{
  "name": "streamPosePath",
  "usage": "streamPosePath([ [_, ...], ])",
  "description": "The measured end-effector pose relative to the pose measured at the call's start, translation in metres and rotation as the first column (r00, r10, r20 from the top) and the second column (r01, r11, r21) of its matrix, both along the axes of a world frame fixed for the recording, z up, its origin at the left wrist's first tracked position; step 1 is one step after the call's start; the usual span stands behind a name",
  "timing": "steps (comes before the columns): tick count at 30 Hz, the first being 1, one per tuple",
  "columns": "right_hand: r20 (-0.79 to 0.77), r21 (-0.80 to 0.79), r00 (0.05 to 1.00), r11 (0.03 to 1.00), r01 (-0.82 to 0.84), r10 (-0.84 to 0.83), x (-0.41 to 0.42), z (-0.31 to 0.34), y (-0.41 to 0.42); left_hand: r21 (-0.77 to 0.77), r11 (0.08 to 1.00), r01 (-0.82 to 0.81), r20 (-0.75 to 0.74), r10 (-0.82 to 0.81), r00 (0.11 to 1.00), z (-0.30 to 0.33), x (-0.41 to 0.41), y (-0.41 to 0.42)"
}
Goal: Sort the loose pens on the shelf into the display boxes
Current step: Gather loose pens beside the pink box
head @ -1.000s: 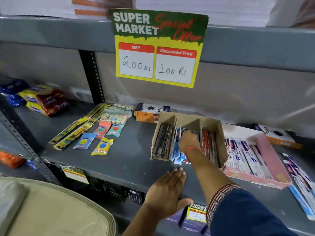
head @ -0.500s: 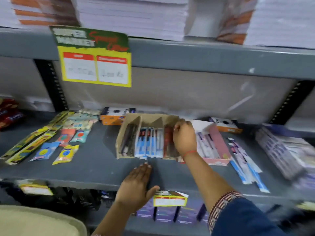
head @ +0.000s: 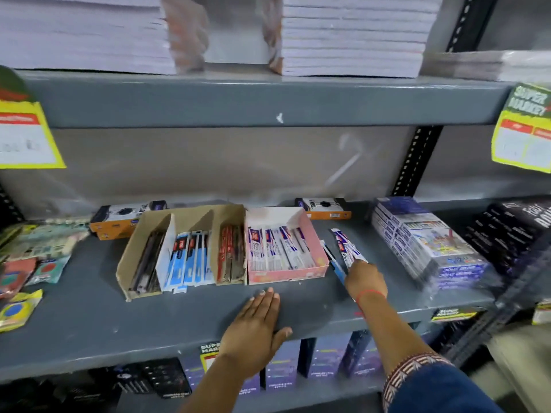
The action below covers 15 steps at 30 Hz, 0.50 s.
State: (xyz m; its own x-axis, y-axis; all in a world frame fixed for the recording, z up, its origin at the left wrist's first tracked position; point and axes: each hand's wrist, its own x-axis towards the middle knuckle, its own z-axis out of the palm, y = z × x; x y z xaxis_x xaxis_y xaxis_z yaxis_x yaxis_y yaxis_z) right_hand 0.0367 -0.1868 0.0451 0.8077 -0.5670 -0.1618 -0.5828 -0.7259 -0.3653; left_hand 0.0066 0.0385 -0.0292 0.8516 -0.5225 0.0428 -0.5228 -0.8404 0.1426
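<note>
1. On the grey shelf [head: 89, 323], just right of the pink box [head: 313, 234]: loose white-and-purple pen packets [head: 347, 248], lower ends gathered in the right hand [head: 363, 280], upper ends fanned up and left.
2. Right hand: fingers closed around those packets; a blue packet [head: 337, 265] beside them at the fingers, held or merely touching cannot be told. Red thread at the wrist; patterned cuff on a blue sleeve lower down.
3. Left hand [head: 253, 329]: flat, palm down on the shelf's front edge, fingers spread, holding nothing.
4. Pink box: open-topped, holding a row of matching white-and-purple packets [head: 277, 248] lying lengthwise.
5. Touching its left side: brown cardboard box [head: 185, 214] with three compartments. Left compartment: dark pens [head: 147, 260]. Middle: blue-and-white packets [head: 187, 257], ends overhanging the front. Right: red-and-dark pens [head: 231, 254].
6. Behind the boxes, against the back panel: two orange-and-white cartons [head: 119, 219].
7. Far left of the shelf: assorted small sachets and card packs [head: 35, 257], blurred.
8. Right of the hand: stacked purple-and-white shrink-wrapped packs [head: 426, 239], then black boxes [head: 512, 225].
9. Upper shelf: stacks of white paper [head: 351, 34]. Yellow offer cards [head: 26, 138] hanging at both edges, print unreadable.
</note>
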Motion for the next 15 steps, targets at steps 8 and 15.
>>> streamPosePath([
  [8,0.044,0.104,0.999,0.994,-0.023,0.019,0.016,-0.004,-0.011,0.004,1.0,-0.026,-0.02,0.026,0.999,0.002,-0.001,0.001],
  [15,-0.06,-0.079,0.98,0.978,-0.193,0.189,0.021,-0.003,-0.007,0.002,1.0,-0.024,-0.053,0.024,0.998,0.004,0.0,0.001],
])
